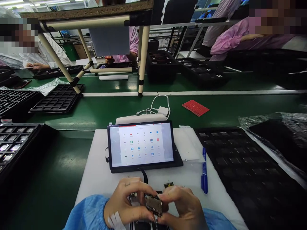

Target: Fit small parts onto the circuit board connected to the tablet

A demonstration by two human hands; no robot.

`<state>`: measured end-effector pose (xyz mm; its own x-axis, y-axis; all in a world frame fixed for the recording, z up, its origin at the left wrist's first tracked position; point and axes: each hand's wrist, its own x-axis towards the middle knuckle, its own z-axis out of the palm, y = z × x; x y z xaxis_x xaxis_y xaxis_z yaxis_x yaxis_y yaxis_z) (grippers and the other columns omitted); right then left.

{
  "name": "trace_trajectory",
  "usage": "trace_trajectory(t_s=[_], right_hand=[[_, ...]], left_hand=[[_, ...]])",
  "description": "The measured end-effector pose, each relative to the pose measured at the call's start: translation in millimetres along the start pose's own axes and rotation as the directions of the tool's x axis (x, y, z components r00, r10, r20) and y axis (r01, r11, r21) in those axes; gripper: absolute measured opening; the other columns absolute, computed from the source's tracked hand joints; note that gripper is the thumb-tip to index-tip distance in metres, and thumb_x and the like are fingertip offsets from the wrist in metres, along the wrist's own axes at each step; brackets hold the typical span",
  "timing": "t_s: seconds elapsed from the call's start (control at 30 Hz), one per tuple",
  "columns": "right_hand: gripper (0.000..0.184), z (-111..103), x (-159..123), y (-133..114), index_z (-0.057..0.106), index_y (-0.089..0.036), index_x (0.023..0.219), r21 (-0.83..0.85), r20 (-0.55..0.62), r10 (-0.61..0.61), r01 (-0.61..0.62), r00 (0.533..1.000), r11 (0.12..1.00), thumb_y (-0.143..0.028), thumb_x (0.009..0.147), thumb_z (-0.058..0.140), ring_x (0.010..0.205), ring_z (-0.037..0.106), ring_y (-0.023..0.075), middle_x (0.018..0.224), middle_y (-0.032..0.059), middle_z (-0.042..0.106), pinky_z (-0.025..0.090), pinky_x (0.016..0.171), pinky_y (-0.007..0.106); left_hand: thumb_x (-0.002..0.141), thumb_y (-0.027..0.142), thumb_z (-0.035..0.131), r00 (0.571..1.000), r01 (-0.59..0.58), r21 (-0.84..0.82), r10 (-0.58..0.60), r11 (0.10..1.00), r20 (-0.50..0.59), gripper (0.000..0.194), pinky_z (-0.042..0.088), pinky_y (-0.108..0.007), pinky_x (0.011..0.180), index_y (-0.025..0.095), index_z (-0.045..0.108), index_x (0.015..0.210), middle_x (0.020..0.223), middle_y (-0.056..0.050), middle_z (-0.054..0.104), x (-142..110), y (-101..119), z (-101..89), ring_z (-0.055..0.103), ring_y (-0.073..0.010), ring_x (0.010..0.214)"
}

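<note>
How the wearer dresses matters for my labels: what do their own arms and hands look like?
Loose light blue sleeves, no glove on the left hand or right hand. The left has white strips near its wrist and a small dark mark.

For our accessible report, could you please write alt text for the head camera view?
Left hand and right hand hold a small electronic module in their fingertips, before a lit tablet on a white mat. Dark trays lie either side, with a green work surface beyond.

No writing can be read; the tiny labels beneath icons on the lit tablet, at twelve o'clock, are too small.
</note>
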<state>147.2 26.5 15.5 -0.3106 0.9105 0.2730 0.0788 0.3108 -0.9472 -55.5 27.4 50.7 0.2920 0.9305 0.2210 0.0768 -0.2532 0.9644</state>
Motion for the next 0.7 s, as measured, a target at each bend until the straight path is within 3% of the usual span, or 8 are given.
trace_trajectory(t_s=[0.13,0.37,0.53,0.7], right_hand=[[0.028,0,-2,4,0.074,-0.025,0.086,-0.006,0.016,0.083,-0.082,0.996,0.997,-0.033,0.062,0.087,0.066,0.066,0.0225,0.073,0.0052,0.070,0.057,0.062,0.032],[0.030,8,9,-1,0.070,-0.022,0.092,0.123,0.062,0.341,-0.347,0.938,0.930,-0.017,0.064,0.079,0.087,0.064,0.0260,0.088,0.0063,0.067,0.049,0.083,0.040],[0.031,10,35,-16,0.061,-0.019,0.095,0.396,0.270,0.251,-0.345,0.929,0.851,-0.035,0.072,0.075,0.082,0.063,0.0204,0.084,0.0042,0.067,0.047,0.079,0.035],[0.038,14,40,-7,0.064,-0.019,0.088,0.484,0.267,0.292,-0.390,0.918,0.783,-0.044,0.065,0.082,0.069,0.061,0.0141,0.075,-0.0004,0.064,0.047,0.069,0.027]], left_hand=[[0.072,0.059,0.072,1.000,-0.018,0.024,0.018,1.000,-0.025,0.041,0.036,-0.022,0.054,0.023,0.071,0.092,0.065,0.001,0.063,-1,-1,-1.0,0.054,-0.0123,0.055],[0.077,0.061,0.065,0.959,-0.227,0.219,0.257,0.949,-0.120,0.041,0.039,-0.020,0.048,0.021,0.068,0.086,0.061,0.001,0.059,8,-3,-1.7,0.052,-0.0126,0.052],[0.084,0.049,0.064,0.893,-0.394,0.417,0.448,0.819,-0.037,0.033,0.048,-0.020,0.050,0.020,0.064,0.099,0.072,-0.003,0.064,9,-12,-7.9,0.060,-0.0144,0.057],[0.082,0.048,0.068,0.922,-0.357,0.354,0.387,0.865,-0.015,0.033,0.050,-0.025,0.057,0.026,0.066,0.106,0.080,-0.004,0.062,5,-24,-9.4,0.061,-0.0177,0.066]])
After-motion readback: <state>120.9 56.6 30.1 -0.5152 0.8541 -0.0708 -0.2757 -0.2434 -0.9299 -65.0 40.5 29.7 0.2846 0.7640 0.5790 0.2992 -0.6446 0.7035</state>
